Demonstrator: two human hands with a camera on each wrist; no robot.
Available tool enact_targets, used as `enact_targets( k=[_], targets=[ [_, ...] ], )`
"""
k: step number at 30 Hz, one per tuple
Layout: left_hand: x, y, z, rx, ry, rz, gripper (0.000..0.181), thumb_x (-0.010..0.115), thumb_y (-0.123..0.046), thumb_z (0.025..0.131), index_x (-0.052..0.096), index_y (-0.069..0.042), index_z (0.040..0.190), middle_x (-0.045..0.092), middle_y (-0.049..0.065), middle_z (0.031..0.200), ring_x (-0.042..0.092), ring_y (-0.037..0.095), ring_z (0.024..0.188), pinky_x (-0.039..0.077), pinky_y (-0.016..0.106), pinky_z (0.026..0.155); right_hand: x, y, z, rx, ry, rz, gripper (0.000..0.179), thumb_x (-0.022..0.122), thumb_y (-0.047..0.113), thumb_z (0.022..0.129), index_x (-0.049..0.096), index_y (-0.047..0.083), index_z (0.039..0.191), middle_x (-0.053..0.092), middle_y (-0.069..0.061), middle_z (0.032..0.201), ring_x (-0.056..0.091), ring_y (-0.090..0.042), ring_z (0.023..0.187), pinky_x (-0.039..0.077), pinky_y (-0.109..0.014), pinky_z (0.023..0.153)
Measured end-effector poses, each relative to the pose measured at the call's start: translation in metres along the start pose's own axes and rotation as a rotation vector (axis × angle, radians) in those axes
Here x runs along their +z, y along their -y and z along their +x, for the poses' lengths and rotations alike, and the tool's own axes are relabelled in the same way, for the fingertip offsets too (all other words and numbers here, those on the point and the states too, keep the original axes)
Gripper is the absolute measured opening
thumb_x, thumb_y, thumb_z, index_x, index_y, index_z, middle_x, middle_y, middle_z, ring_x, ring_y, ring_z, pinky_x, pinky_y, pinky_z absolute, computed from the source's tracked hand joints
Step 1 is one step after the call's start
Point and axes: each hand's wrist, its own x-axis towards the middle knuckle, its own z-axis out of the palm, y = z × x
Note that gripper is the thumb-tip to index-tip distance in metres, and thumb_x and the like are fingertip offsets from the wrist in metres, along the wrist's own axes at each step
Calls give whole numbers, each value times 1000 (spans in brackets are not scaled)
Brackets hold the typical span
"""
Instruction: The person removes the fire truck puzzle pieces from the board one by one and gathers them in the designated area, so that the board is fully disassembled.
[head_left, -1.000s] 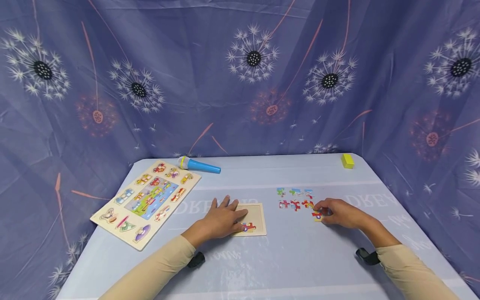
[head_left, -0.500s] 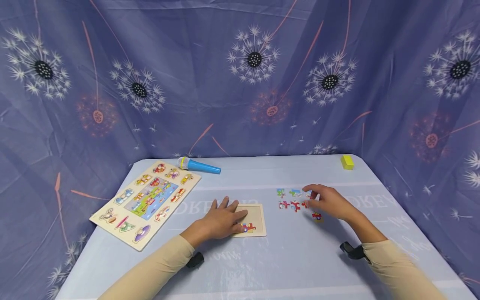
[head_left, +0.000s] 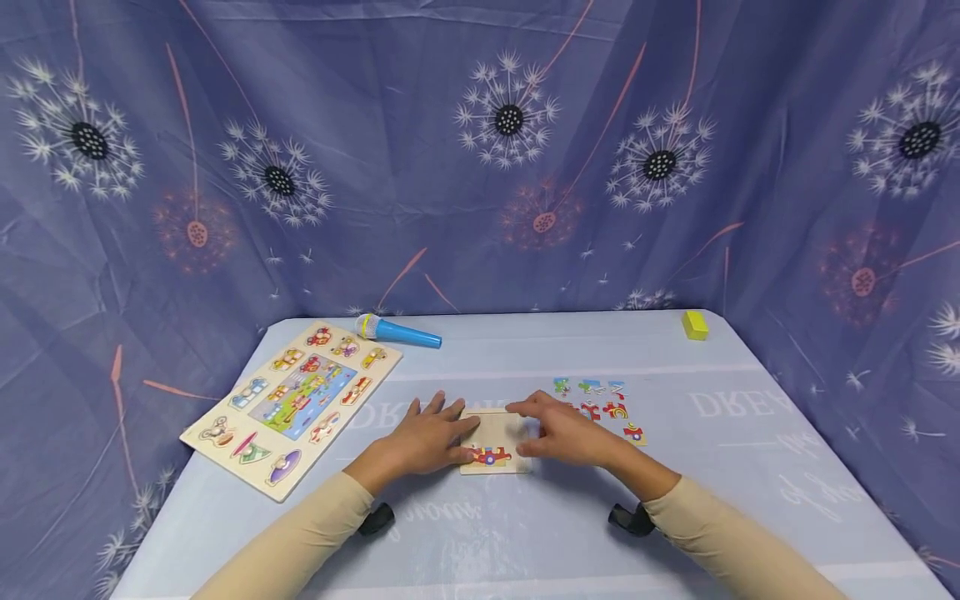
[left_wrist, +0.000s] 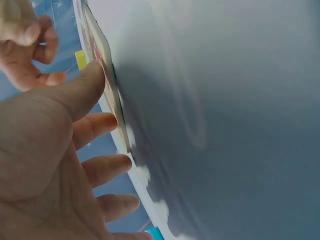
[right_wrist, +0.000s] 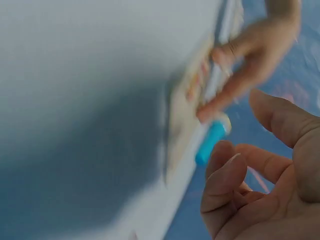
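A small wooden puzzle tray [head_left: 504, 423] lies mid-table, with red, yellow and blue jigsaw pieces [head_left: 491, 456] along its near edge. My left hand [head_left: 418, 437] rests at the tray's left side, fingers spread, its thumb [left_wrist: 92, 82] over the near corner. Over the right side of the tray is my right hand [head_left: 566, 429], thumb and forefinger apart. Nothing shows between them in the right wrist view, where its other fingers [right_wrist: 222, 187] bend loosely. Several loose jigsaw pieces [head_left: 591, 412] lie in rows beyond the right hand, which partly covers one.
At the left lies a large wooden knob puzzle board [head_left: 281, 467] with pictured pieces. A blue toy microphone [head_left: 405, 334] is behind it near the back edge. A yellow block [head_left: 695, 325] sits at the back right corner. A patterned curtain [head_left: 420, 167] surrounds the table.
My right hand has moved left from the loose pieces to the tray, leaving them in their rows. My left hand has shifted slightly left, uncovering more of the pieces in the tray.
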Motion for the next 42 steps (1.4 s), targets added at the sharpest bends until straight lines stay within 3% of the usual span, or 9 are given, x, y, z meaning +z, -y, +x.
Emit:
enact_targets(
  k=[5,10,18,28,42],
  targets=[
    [4,4,-2,13,-5,-3,63,62,-55,97,51,-26,152,39,11,162,26,45,151,24,72,113,27,7,9,-9,86,-27,65,82,26,87,57,6,144,57,-8,127,56,-9,83,48,-29,75],
    [6,5,-2,36,-16,-8,63,61,-56,97,51,-26,152,41,11,161,27,46,150,25,72,112,36,9,11,-20,126,-73,58,82,24,85,63,9,138,57,-1,117,54,-12,94,47,-32,84],
    [3,5,-3,40,-6,-2,62,63,-55,97,53,-26,151,41,9,161,27,45,151,25,73,112,37,11,14,-38,161,-104,52,81,24,87,65,11,135,55,2,109,50,-8,84,44,-26,77],
    [3,4,-3,27,-9,2,62,62,-55,97,53,-27,151,40,8,162,27,45,151,26,73,112,39,10,14,-14,130,-128,45,81,19,85,69,10,128,55,3,104,51,-8,86,46,-28,80],
    [1,2,-1,5,-4,-3,62,63,-55,96,53,-28,151,39,7,162,25,45,151,24,73,112,38,10,17,-2,134,-82,38,82,20,85,71,11,120,56,6,100,51,-9,87,45,-29,81]
  ],
)
